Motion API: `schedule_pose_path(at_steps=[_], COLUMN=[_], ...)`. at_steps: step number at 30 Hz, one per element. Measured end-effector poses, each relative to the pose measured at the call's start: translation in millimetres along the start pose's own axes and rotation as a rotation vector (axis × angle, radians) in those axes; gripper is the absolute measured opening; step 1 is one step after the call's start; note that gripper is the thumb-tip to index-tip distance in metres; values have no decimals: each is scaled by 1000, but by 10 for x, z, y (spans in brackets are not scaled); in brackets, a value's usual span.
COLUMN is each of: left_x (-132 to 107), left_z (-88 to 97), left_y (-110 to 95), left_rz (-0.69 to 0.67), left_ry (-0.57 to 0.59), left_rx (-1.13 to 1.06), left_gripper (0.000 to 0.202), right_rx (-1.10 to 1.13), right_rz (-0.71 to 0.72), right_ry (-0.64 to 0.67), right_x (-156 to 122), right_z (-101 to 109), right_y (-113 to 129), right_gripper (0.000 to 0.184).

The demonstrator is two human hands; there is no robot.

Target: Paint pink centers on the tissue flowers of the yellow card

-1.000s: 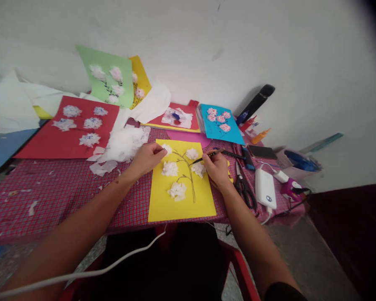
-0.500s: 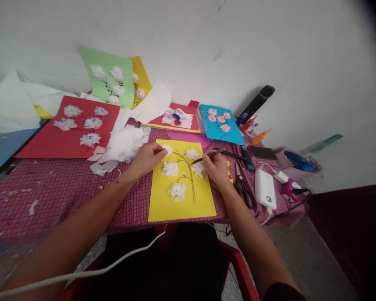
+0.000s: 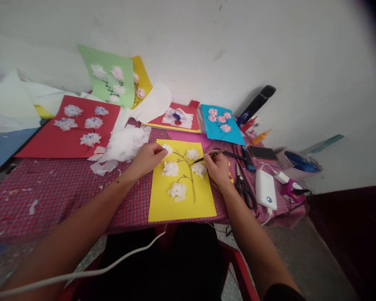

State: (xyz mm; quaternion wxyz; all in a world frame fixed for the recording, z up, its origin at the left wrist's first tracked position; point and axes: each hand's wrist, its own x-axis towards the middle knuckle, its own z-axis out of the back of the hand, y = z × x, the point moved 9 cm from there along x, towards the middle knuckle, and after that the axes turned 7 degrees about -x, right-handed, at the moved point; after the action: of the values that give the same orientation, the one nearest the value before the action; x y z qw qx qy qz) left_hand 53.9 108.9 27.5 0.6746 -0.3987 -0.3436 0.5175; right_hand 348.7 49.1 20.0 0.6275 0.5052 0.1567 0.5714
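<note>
A yellow card (image 3: 163,205) lies flat on the table in front of me, with a thin brown tree drawn on it (image 3: 190,177) and white tissue flowers glued around the branches. My left hand (image 3: 148,159) is at the card's upper left, its fingertips pinching the white tissue flower (image 3: 167,149) there. My right hand (image 3: 218,170) grips a slim black pen (image 3: 205,159), its tip just above a flower (image 3: 199,169) near the branch. The pen's tip is small, and I cannot tell whether it touches the card.
The checked red tablecloth (image 3: 50,196) carries a tissue pile (image 3: 123,144), a red sheet with flowers (image 3: 34,146), and a blue card (image 3: 221,125). To the right lie scissors (image 3: 245,188), a white power bank (image 3: 265,189), and a phone (image 3: 262,152). A white cable (image 3: 81,272) crosses my lap.
The whole view has drifted slightly, shifting things a little to the right. Both hands stay at the same places on the yellow card, and the pen stays in my right hand.
</note>
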Motion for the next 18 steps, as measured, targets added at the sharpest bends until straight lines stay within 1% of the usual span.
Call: schedule_pose_path(at_steps=[5, 10, 14, 18], left_x=[-7, -5, 8, 11], left_z=[4, 1, -7, -4], left_y=[-23, -25, 3, 9], left_rz=[-8, -17, -19, -21], left_ry=[-2, 1, 4, -2], left_rx=[-5, -18, -19, -9], left_gripper=[27, 26, 26, 26], right_rx=[12, -16, -49, -22], right_rz=[-2, 5, -3, -23], right_ry=[10, 27, -7, -20], right_x=[-6, -5, 2, 7], right_z=[-38, -40, 16, 32], right_y=[-55, -30, -3, -12], right_gripper=[26, 25, 26, 27])
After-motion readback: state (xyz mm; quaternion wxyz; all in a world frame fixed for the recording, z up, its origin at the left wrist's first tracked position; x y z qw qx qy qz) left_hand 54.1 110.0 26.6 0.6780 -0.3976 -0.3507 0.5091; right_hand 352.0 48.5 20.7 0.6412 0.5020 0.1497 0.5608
